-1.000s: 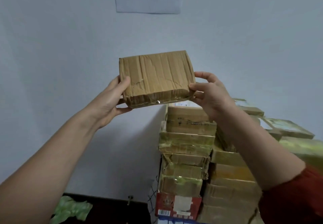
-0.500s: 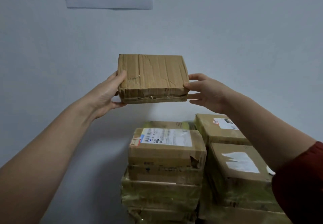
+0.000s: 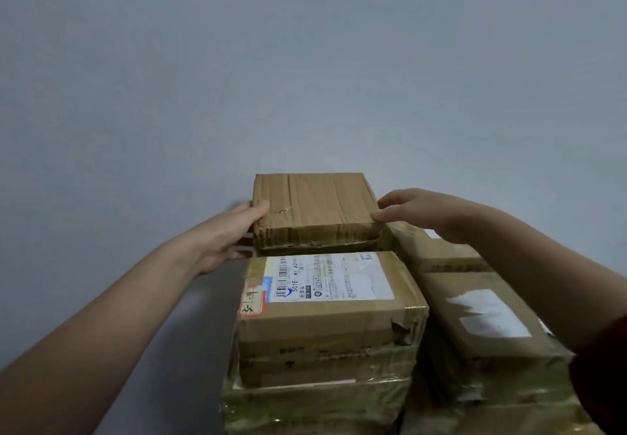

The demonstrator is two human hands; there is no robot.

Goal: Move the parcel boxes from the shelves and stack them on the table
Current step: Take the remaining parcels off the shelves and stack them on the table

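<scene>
Head view: since the earlier frame the worn parcel box (image 3: 315, 207) has been lowered from mid-air onto the rear of the stack (image 3: 319, 397), behind the labelled box (image 3: 330, 302); its left edge is clasped by the left grip (image 3: 230, 234), its right corner pinched by the right grip (image 3: 417, 212)

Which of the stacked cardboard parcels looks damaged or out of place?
The brown cardboard parcel with the printed white shipping label is torn open at its right front corner, where the cardboard is ragged and dark inside.
</scene>
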